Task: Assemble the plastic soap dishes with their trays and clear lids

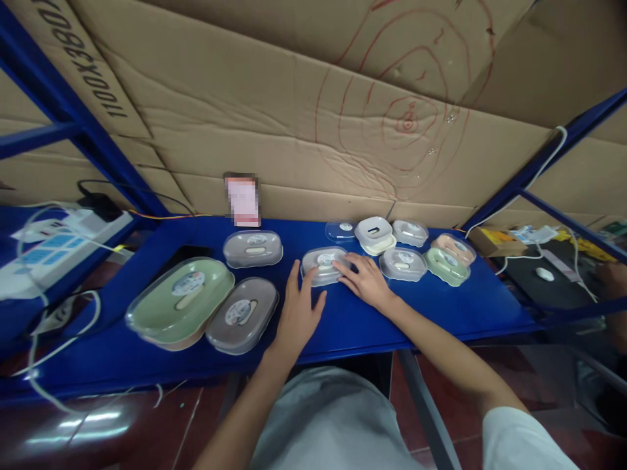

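Observation:
A grey soap box (pixel 313 274) with a clear lid and a round label lies on the blue table, between my two hands. My left hand (pixel 298 310) is at its left front side, fingers stretched and thumb apart; whether a fingertip touches the box I cannot tell. Fingers of my right hand (pixel 366 281) rest spread on the right part of the lid. Just right of that hand lies another lidded grey soap box (pixel 403 264). Behind, a white soap box (pixel 373 230) without a lid sits on a cream piece (pixel 381 246), beside a loose clear lid (pixel 337 231).
To the left are a large green lidded box (pixel 166 307) and grey ones (pixel 243 320) (pixel 252 250). Green (pixel 448 267), pink (pixel 453 247) and grey (pixel 410 233) boxes stand right. A phone (pixel 243 201) leans on the cardboard wall (pixel 274 117). Blue posts and cables flank the table.

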Demonstrator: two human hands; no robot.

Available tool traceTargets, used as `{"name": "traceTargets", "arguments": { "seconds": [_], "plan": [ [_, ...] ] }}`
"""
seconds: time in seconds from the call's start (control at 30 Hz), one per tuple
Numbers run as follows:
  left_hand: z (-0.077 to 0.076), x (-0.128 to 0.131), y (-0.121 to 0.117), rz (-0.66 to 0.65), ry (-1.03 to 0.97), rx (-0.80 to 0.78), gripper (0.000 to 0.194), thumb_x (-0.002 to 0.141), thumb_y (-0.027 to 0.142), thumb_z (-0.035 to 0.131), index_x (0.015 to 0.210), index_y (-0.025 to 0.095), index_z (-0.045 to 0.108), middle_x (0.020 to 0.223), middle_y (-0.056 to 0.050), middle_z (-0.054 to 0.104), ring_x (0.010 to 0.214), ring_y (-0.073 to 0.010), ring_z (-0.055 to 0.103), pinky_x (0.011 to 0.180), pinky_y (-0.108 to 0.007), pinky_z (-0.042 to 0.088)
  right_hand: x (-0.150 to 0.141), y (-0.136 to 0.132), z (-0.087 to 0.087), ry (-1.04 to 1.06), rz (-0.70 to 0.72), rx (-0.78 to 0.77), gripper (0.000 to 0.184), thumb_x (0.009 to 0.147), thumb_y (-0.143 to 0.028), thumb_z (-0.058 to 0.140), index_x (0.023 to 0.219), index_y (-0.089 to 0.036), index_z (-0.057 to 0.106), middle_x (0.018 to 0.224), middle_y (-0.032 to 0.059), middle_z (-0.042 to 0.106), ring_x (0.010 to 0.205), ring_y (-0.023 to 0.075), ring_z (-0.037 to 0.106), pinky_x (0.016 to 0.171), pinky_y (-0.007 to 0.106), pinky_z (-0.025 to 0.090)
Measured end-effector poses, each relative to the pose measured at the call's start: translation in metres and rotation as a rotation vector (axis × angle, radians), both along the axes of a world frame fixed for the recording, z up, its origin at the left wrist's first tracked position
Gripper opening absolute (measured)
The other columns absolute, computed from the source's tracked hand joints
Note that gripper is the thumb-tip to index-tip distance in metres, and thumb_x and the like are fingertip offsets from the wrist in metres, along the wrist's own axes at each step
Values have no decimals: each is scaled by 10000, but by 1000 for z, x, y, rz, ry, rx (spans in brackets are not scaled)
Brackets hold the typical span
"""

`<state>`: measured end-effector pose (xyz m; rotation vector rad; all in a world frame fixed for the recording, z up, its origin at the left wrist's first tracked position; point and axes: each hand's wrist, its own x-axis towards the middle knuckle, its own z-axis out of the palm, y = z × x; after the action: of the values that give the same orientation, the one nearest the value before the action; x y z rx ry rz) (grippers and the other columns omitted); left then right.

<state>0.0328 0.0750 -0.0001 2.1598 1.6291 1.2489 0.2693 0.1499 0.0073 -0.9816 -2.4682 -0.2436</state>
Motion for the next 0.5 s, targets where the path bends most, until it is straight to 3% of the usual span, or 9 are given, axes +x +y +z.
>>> {"name": "traceTargets", "arguments": {
  "seconds": [0.07,0.13,0.2,0.3,0.37,0.5],
  "plan": [
    [2,1,-1,18,-9,-7,549,1016,269,624,1535,216,453,1723,-220,278,1592,-415,358,1227,-627,436,-12,8,5,-33,-54,-9,517,1088,-326,566,1600,-269,515,1546,166,579,1508,333,493,1242,545,435],
    [3,1,-2,30,-20,3,550,1022,280,616,1542,215,450,1735,-222,248,1600,-416,340,1227,-637,432,-22,20,12,-44,-160,-35,589,1097,-365,531,1656,-218,417,1640,177,494,1571,337,407,1285,544,364],
    [4,1,-2,34,-28,26,502,1026,283,610,1508,213,492,1698,-219,316,1564,-405,401,1212,-630,454,-22,31,17,-3,-344,-56,633,1103,-416,490,1666,-154,370,1643,209,485,1579,357,385,1287,577,333],
    [3,0,-1,26,-12,37,437,1027,288,606,1454,217,544,1619,-202,427,1486,-381,498,1185,-615,487,-9,39,17,72,-605,-62,612,1101,-403,442,1611,-66,404,1504,318,580,1459,438,503,1205,718,336],
    [2,1,-2,5,12,32,412,1031,289,598,1435,221,561,1574,-190,478,1455,-364,527,1176,-599,500,2,38,13,72,-651,-72,609,1084,-378,470,1591,-44,410,1470,359,581,1369,465,569,1170,770,318],
    [1,4,-3,-94,72,11,411,1042,289,574,1449,233,558,1547,-173,513,1445,-337,538,1164,-556,522,4,30,8,35,-612,-119,546,1063,-327,520,1569,-128,470,1466,292,611,1221,420,680,1200,750,271]
  ]
}}
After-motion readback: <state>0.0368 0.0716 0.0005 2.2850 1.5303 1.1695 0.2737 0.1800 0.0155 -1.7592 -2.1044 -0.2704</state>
